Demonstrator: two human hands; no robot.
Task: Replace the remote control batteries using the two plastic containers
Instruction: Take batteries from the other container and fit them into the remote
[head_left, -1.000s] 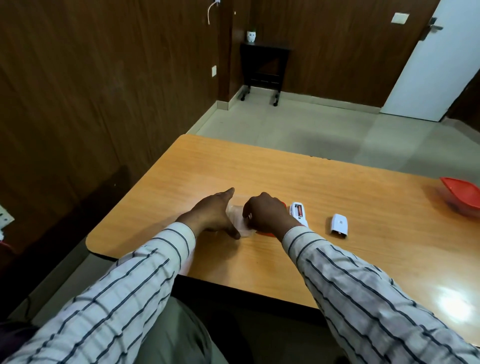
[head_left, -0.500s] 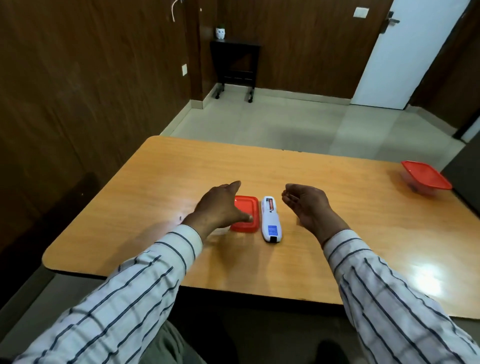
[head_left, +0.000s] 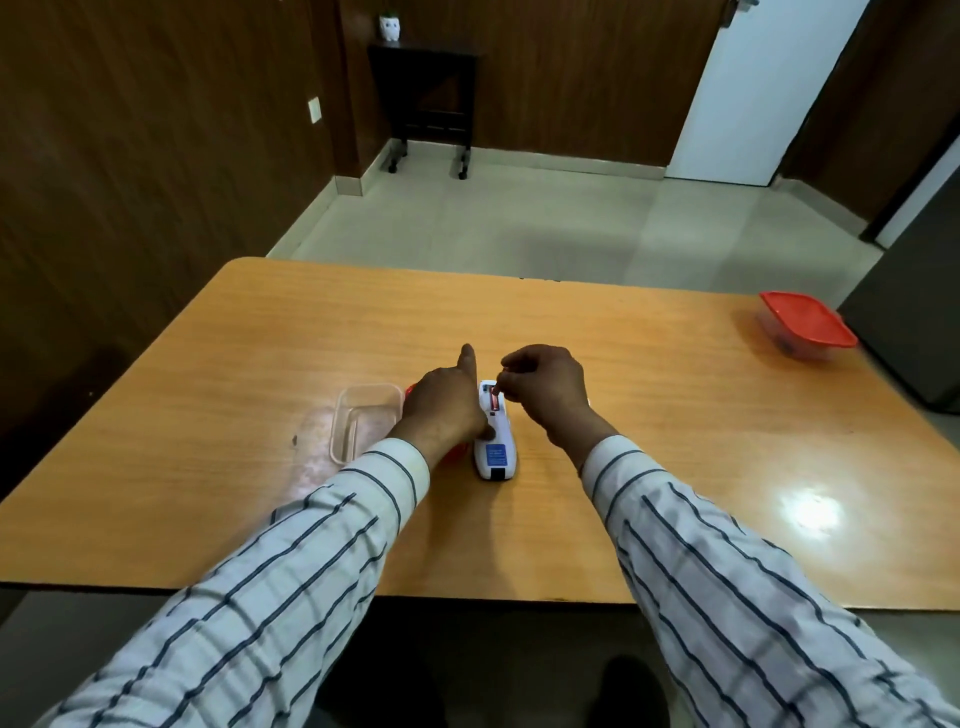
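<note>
The white remote control (head_left: 496, 448) lies face down at the table's middle with its battery bay uncovered and a red battery (head_left: 493, 401) showing inside. My left hand (head_left: 445, 408) rests against the remote's left side, thumb on it and index finger stretched forward. Over the bay, my right hand (head_left: 546, 394) pinches its fingertips at the top end of the battery. An open clear plastic container (head_left: 344, 422) stands just left of my left hand. Its red lid (head_left: 409, 389) is almost wholly hidden under that hand.
A second clear container with a red lid (head_left: 806, 323) on it sits near the table's far right corner. The wooden table (head_left: 675, 415) ends close to my body. A dark cabinet (head_left: 914, 312) stands beside the right edge.
My right hand came in from the right of the remote and closed its fingertips on the battery. My left hand slid from the red lid to the remote's side.
</note>
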